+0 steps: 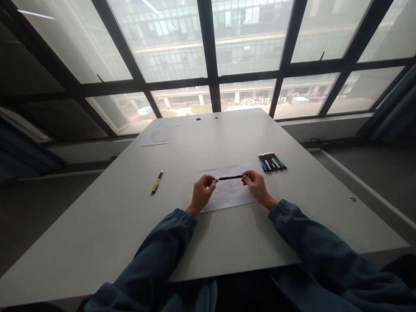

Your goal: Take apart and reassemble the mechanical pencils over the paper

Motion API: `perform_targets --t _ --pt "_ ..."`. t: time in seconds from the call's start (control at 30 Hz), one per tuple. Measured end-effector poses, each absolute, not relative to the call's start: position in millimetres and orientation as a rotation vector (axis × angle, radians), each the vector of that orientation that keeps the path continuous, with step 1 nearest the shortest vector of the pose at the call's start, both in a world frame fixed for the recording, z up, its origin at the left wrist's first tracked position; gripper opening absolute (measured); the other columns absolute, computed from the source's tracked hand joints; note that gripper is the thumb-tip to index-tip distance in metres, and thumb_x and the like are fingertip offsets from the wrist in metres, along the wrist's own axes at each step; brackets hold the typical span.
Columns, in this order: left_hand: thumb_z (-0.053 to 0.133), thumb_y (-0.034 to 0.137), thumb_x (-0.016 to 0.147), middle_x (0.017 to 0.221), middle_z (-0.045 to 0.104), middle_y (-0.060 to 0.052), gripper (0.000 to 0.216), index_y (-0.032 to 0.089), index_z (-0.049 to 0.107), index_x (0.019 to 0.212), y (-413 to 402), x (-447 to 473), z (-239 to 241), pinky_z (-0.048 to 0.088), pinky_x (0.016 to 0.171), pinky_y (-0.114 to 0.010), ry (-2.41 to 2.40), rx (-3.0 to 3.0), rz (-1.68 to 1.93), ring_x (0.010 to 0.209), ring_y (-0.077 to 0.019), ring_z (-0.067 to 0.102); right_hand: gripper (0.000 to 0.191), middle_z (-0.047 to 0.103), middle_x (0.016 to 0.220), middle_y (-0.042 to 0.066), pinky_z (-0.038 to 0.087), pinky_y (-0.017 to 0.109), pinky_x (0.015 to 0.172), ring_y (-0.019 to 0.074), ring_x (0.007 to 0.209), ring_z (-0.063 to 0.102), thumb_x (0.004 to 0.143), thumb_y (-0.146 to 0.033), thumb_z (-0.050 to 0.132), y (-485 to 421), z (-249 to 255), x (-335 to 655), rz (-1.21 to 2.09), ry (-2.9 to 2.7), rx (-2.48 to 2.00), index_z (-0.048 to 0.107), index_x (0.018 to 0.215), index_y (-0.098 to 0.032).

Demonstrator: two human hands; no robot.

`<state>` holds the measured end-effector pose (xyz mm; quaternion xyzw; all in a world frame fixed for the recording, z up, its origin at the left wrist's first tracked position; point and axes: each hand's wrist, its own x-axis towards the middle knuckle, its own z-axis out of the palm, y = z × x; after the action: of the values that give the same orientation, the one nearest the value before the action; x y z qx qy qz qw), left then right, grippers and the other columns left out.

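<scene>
A thin black pen (pixel 230 177) is held level between both my hands, just above a white sheet of paper (pixel 229 195) on the grey table (pixel 162 234). My left hand (pixel 203 193) pinches the pen's left tip with closed fingers. My right hand (pixel 255 185) grips the pen's right end, its fingers curled round it. Both of my forearms, in dark blue sleeves, rest on the table in front of me.
A row of several pens (pixel 272 162) lies side by side to the right of the sheet. A yellow and black pen (pixel 156 183) lies alone to the left. More paper (pixel 159 132) sits at the far left corner. Large windows (pixel 208 56) rise beyond the table.
</scene>
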<state>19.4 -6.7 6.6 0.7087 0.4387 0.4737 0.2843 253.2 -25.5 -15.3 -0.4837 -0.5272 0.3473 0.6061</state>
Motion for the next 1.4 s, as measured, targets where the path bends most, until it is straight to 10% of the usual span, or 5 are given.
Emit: perform_targets --t 1.4 --pt "0.065 0.035 0.082 0.076 0.073 -0.005 0.022 0.015 0.073 0.089 17.6 -4.6 -9.0 0.046 0.054 -0.022 1.222 1.644 1.396 0.058 -0.0119 0.056 0.021 0.062 0.065 0.000 0.046 0.025 0.055 0.0125 0.057 0.057 0.078 -0.035 0.067 -1.9 -19.6 298.3 0.692 -0.866 -1.056 0.063 0.086 -0.017"
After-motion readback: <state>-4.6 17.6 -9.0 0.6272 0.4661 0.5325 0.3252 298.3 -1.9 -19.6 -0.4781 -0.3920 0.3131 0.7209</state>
